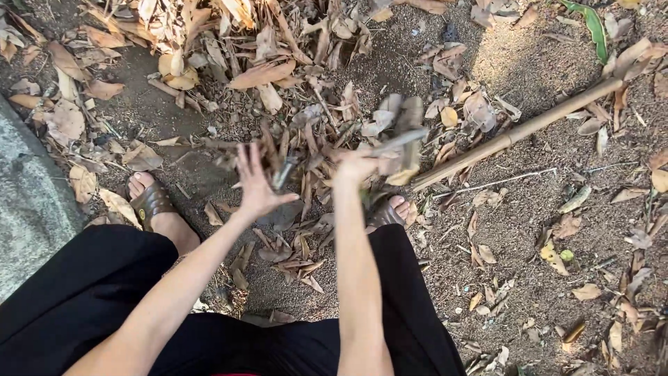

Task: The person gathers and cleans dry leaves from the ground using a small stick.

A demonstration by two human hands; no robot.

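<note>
Left hand open, empty; right hand fisted on dry leaves; most leaves still strewn on ground

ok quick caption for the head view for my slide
Seen from above, left hand open and right hand gripping dry leaves over leaf-strewn ground, a bamboo pole lying alongside.

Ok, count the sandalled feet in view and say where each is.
2. The left foot rests on the dirt by the grey slab; the right foot shows only toes and a strap, mostly hidden behind the right forearm.
</note>
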